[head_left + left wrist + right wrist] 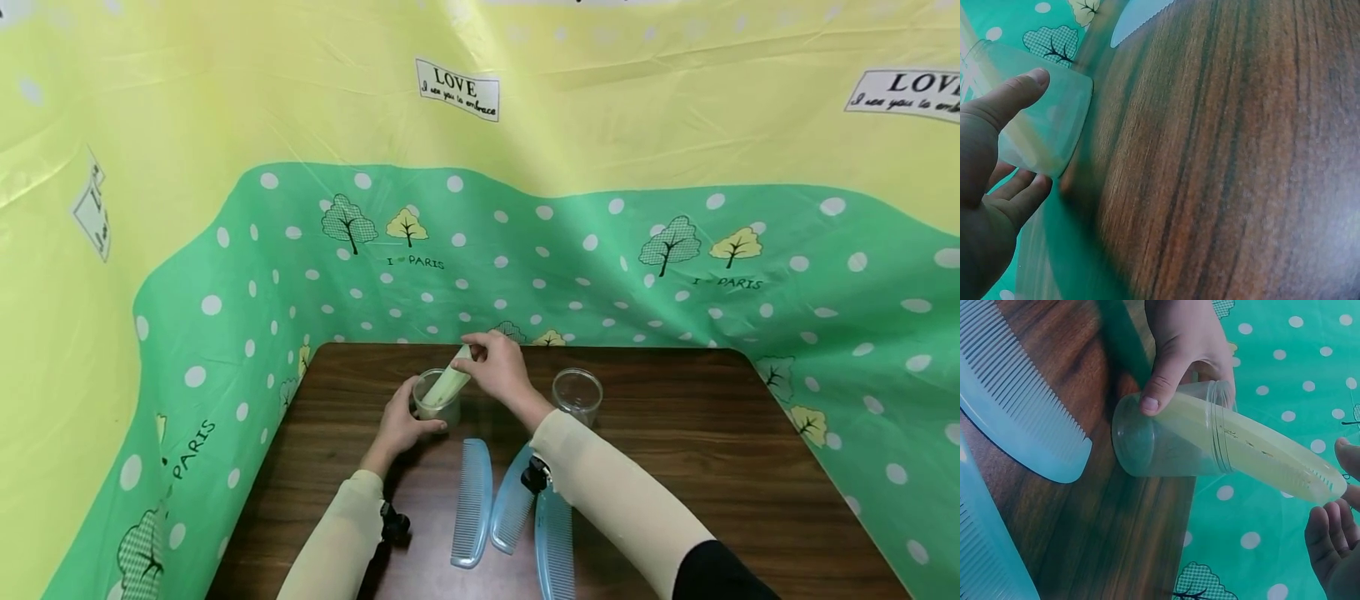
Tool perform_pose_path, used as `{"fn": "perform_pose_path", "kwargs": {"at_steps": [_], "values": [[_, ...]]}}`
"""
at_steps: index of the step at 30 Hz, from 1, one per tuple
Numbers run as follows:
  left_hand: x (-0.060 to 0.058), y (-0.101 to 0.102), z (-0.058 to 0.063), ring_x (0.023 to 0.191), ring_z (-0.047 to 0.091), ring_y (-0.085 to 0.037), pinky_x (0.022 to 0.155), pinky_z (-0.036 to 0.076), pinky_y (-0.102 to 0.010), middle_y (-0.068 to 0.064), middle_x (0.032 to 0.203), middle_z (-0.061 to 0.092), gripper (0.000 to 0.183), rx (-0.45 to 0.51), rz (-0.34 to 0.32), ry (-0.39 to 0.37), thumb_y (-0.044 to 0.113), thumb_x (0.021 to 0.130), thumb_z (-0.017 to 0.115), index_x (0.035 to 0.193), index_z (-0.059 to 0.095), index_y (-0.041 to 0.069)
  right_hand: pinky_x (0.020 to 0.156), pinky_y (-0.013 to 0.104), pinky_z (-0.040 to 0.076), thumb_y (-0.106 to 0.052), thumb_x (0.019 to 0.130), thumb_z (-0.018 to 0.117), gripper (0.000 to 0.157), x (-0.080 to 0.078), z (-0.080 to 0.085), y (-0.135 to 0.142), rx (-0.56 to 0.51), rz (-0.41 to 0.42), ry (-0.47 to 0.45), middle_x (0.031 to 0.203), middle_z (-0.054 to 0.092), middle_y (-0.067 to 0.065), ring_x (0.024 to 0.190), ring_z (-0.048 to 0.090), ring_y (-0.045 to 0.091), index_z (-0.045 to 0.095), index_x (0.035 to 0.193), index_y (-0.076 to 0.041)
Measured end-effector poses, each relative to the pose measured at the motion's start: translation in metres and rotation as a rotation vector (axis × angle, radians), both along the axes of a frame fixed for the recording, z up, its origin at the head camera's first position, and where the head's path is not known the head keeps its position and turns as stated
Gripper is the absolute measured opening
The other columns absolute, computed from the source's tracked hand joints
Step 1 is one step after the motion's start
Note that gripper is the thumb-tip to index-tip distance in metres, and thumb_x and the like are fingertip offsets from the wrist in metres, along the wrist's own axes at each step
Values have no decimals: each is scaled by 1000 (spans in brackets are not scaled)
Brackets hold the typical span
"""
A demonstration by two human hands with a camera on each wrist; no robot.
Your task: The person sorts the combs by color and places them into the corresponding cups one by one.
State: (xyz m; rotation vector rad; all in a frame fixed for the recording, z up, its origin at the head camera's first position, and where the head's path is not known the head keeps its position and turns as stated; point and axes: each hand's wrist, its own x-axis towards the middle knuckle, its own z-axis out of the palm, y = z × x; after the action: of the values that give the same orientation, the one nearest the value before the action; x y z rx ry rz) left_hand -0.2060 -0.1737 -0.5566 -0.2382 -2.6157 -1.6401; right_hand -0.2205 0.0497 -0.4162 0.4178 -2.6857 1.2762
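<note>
My left hand grips a clear jar round its side, thumb on one side and fingers on the other. A pale yellow-green comb leans inside it, its lower end in the jar and its upper end sticking out past the rim. At that upper end, my right hand pinches the comb between thumb and fingers. Fine teeth show near the comb's tip in the right wrist view. The left wrist view has the left hand on the jar's wall, with the comb blurred behind the plastic.
A second clear jar stands to the right, beyond the right forearm. Three blue combs lie nearer on the wooden table: a left one, a middle one and a right one. A patterned green and yellow cloth encloses the table.
</note>
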Motion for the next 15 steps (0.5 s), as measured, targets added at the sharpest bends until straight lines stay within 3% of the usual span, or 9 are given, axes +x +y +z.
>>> {"fn": "perform_pose_path", "kwargs": {"at_steps": [6,15], "values": [[0,1,-2,131,54,-31,101,55,-51,-9,143,54,92,16,5,-14,14,71,96,149,46,17,72,33,54,-30,87,84,40,6,1,7,-13,7,29,97,67,1,81,60,14,76,124,-17],[2,3,0,135,52,-36,102,55,-49,-15,151,48,98,25,5,-35,15,74,95,155,40,12,77,35,58,-33,87,84,38,16,1,17,-31,15,31,104,72,2,88,66,16,78,121,-18]]}}
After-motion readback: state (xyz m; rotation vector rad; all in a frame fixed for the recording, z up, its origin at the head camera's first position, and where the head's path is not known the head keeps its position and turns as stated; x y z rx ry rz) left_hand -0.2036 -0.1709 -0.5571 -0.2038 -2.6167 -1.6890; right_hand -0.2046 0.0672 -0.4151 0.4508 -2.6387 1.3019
